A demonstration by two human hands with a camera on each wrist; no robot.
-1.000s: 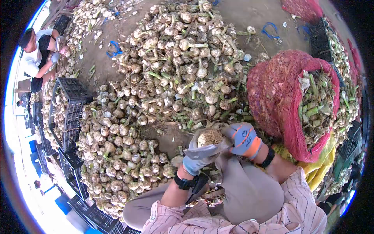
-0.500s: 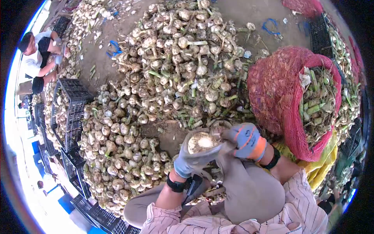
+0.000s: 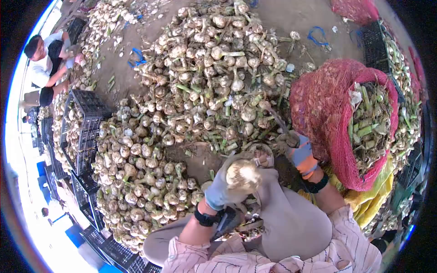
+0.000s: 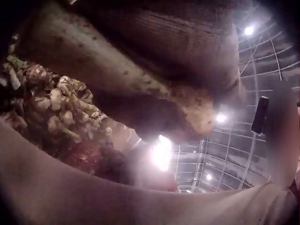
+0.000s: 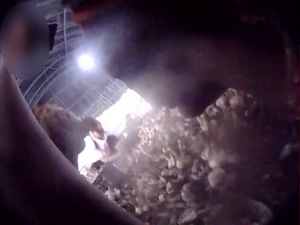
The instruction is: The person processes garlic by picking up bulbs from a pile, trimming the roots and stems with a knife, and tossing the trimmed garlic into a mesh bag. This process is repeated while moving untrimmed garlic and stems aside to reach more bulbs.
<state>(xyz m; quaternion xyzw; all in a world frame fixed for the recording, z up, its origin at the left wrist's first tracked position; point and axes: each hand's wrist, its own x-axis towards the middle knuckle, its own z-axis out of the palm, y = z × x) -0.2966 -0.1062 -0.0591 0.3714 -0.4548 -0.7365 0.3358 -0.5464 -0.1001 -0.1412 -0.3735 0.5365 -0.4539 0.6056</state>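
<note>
In the head view, the gloved left hand (image 3: 219,189) grips a large garlic bulb (image 3: 243,175), its pale, bright face turned up, above the person's lap. To the right, the gloved right hand (image 3: 300,152) is curled round a thin, dark tool, probably a knife (image 3: 277,119), pointing up and left, apart from the bulb. The left wrist view shows part of the left hand (image 4: 117,61) close up, dirty and dim. The right hand (image 5: 173,56) is a dark shape in the right wrist view; its fingers are hard to make out.
Heaped garlic (image 3: 205,77) lies ahead and to the left. A red mesh sack (image 3: 321,102) of cut stalks stands at right beside yellow sacking (image 3: 371,200). Black crates (image 3: 91,136) line the left side, where another person (image 3: 43,63) sits.
The right hand has moved away from the bulb to the right, bringing the tool into view. In the left hand, the bulb has tilted from roots up to its pale face showing.
</note>
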